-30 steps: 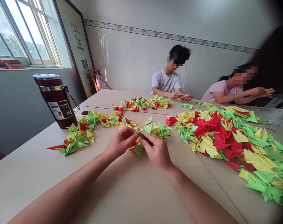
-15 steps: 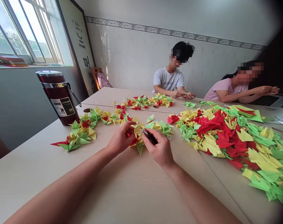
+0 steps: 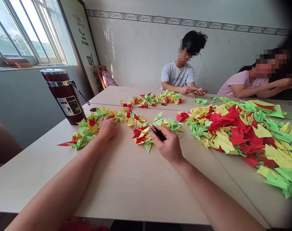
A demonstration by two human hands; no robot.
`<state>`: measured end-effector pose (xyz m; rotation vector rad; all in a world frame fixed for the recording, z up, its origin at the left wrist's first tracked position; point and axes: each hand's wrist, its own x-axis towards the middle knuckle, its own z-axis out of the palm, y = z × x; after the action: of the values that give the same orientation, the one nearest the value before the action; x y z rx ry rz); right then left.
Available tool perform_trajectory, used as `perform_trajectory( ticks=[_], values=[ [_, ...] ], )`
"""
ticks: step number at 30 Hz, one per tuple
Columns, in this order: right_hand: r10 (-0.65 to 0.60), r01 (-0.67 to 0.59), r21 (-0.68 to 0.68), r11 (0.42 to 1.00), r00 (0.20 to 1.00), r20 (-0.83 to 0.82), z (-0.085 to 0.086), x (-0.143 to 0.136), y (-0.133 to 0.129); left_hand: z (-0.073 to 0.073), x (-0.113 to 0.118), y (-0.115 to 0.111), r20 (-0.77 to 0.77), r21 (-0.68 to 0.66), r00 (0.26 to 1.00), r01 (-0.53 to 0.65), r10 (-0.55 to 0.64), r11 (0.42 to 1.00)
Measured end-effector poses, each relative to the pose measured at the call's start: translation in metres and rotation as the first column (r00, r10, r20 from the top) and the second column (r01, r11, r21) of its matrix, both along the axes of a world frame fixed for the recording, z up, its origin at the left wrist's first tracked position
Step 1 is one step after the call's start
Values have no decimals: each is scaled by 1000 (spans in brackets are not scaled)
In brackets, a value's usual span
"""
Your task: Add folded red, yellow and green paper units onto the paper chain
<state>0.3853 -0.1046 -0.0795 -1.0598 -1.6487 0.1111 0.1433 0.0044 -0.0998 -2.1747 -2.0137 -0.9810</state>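
My left hand (image 3: pixel 108 128) reaches into the curved row of folded paper cranes (image 3: pixel 90 123) in green, yellow and red. Its fingers are bent together over the row, and the paper hides what the fingertips hold, if anything. In my right hand (image 3: pixel 169 144) is a small black pointed tool (image 3: pixel 158 132), its tip aimed up and left. Beside that tip lies a cluster of red, yellow and green cranes (image 3: pixel 141 134). Just beyond the right hand are green and yellow cranes (image 3: pixel 173 123).
A large heap of folded paper (image 3: pixel 239 131) covers the right of the table (image 3: pixel 126 186). At the left stands a dark red vacuum flask (image 3: pixel 69 102). Two people (image 3: pixel 178 77) sit across the table with their hands raised. More cranes (image 3: pixel 148 98) lie at the back.
My left hand has left the crane cluster beside my right hand and moved left onto the row. My right hand keeps the black tool near the cluster. The view has shifted slightly.
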Motion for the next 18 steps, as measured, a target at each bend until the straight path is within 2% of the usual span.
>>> perform_trajectory(
  ticks=[4, 9, 12, 14, 15, 16, 17, 18],
  values=[
    [12, -12, -3, 1000, 1000, 3, -1, 0, 0, -4, 0, 3, 53, -47, 998, 28, -25, 999],
    [9, -9, -10, 1000, 1000, 14, -3, 0, 1, 7, 1, -3, 239, -23, 971, 15, -9, 1000],
    [40, -40, -22, 999, 999, 1, 0, -2, -2, 19, 12, -13, 390, 21, 921, 4, -12, 1000],
    [62, -62, -22, 998, 998, -10, 4, -5, -5, 27, 26, -23, 527, 27, 849, 41, -50, 999],
    [66, -66, -17, 998, 998, -11, 5, -6, -6, 30, 35, -28, 620, 22, 781, 82, -78, 996],
    [65, -65, -12, 998, 998, -11, 6, -7, -7, 34, 43, -34, 823, 9, 557, 188, -114, 982],
    [59, -59, -9, 998, 998, -12, 7, -8, -8, 37, 52, -41, 948, 14, 301, 285, -104, 959],
    [52, -52, -11, 999, 999, -10, 7, -8, -8, 39, 60, -47, 994, 26, 93, 366, -65, 930]
  ],
)
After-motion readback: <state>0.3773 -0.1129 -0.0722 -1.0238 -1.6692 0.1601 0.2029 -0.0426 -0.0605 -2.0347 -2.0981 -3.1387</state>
